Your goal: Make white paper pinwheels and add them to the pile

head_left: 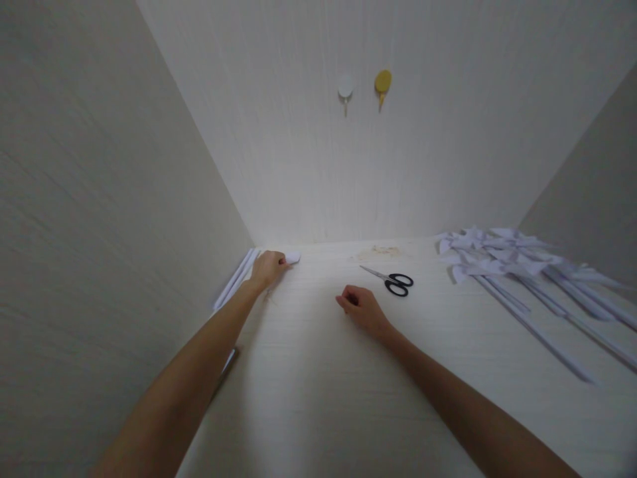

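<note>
My left hand reaches to the back left corner of the white table and pinches a small white piece of paper. Just left of that hand lie a few rolled white paper sticks along the wall. My right hand rests on the table near the middle, fingers curled shut, and I cannot see anything in it. Black-handled scissors lie shut just beyond and right of my right hand, not touching it.
Several white paper pinwheels on long paper sticks lie spread at the right side of the table. A brownish stain marks the table's far edge. On the back wall hang a white hook and a yellow hook. Walls close in left and right.
</note>
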### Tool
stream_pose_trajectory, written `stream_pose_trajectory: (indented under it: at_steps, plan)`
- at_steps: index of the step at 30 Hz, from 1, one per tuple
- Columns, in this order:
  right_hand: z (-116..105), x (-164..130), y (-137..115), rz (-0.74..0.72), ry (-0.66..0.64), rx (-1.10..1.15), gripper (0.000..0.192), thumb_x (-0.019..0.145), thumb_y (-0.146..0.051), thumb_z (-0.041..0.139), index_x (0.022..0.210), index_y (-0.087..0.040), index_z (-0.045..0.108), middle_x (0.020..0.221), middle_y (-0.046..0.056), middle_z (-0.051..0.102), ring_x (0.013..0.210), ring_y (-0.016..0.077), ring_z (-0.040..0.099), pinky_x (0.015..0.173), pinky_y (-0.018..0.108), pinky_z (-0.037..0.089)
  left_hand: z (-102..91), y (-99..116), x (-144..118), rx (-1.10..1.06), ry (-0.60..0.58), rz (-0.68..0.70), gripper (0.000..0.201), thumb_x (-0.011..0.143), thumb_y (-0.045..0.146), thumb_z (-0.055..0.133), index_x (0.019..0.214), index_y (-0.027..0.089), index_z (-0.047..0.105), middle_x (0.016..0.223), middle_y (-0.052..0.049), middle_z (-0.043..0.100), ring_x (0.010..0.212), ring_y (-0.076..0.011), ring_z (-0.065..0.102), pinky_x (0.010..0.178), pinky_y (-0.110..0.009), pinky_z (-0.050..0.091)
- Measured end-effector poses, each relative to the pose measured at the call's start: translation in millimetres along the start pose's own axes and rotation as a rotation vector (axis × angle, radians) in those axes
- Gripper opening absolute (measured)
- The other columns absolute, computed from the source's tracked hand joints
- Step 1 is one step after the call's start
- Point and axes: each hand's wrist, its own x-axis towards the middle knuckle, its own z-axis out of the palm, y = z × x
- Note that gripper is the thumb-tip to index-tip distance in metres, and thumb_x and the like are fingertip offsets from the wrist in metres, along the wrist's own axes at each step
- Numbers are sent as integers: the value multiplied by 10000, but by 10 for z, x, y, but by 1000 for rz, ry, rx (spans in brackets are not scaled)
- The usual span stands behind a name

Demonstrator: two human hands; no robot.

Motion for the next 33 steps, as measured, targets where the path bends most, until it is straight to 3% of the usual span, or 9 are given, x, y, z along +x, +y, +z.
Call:
stream_pose_trajectory:
  at_steps: [4, 10, 16, 20, 22, 25, 28, 30, 33]
  plan:
    - [-2, 1, -3, 7, 5, 1, 229, 701, -276, 459, 508, -182, 377, 480, -36, 411, 484, 87, 360, 476, 209, 276, 39, -39, 11, -61, -41, 6, 285, 649, 437, 561, 609, 161, 618, 623, -39, 602, 579, -142, 506, 509, -236, 272]
    - [1, 1, 17, -7, 9, 7, 236, 702, -284, 457, 505, -185, 372, 473, -39, 401, 477, 87, 353, 471, 209, 276, 49, -93, 71, -174, -10, 13, 320, 645, 448, 538, 516, 164, 610, 549, -25, 597, 551, -121, 498, 540, -223, 315]
    - [-9, 1, 18, -26, 12, 8, 233, 701, -274, 460, 500, -183, 386, 466, -39, 410, 468, 85, 358, 454, 204, 274, 47, -77, 64, -211, 20, -55, 147, 638, 292, 558, 612, 185, 656, 719, -53, 668, 696, -163, 579, 613, -229, 386]
    - [-6, 3, 25, -32, 18, 8, 232, 700, -269, 463, 499, -180, 386, 466, -41, 407, 468, 82, 356, 462, 206, 276, -112, -13, 54, -222, 89, -152, 199, 672, 289, 528, 704, 161, 677, 773, -92, 670, 723, -192, 594, 631, -264, 412]
    - [-1, 2, 32, -30, 23, 8, 237, 701, -270, 466, 497, -179, 384, 466, -41, 405, 470, 81, 353, 468, 209, 276, -273, 41, 58, -274, 206, -244, 225, 677, 293, 529, 737, 135, 677, 764, -103, 667, 712, -201, 594, 636, -283, 422]
    - [-4, 3, 40, -6, 20, 39, 241, 698, -277, 473, 494, -178, 392, 460, -42, 404, 461, 80, 351, 462, 211, 276, -534, 183, 53, -555, 432, -334, 204, 627, 282, 595, 712, 109, 661, 721, -83, 657, 694, -179, 586, 661, -283, 438]
    - [-25, 18, 45, 46, 47, 163, 238, 704, -312, 475, 517, -174, 422, 467, -36, 436, 445, 80, 379, 455, 210, 303, -673, 428, -13, -1119, 598, -466, 139, 587, 200, 633, 680, 97, 616, 696, -47, 637, 643, -121, 571, 644, -246, 457]
    - [-45, 40, 48, 89, 92, 316, 208, 707, -353, 477, 613, -167, 467, 559, -9, 520, 494, 92, 457, 466, 207, 345, -640, 638, -106, -1500, 524, -518, 80, 586, 142, 634, 639, 113, 583, 666, -19, 620, 615, -88, 561, 640, -218, 462]
    - [-65, 83, 65, 177, 180, 581, 277, 693, -418, 490, 840, -184, 468, 809, 34, 589, 668, 118, 554, 518, 208, 417, -412, 952, -296, -1875, 316, -549, 78, 611, 100, 616, 578, 126, 550, 640, -15, 607, 612, -74, 559, 633, -190, 468]
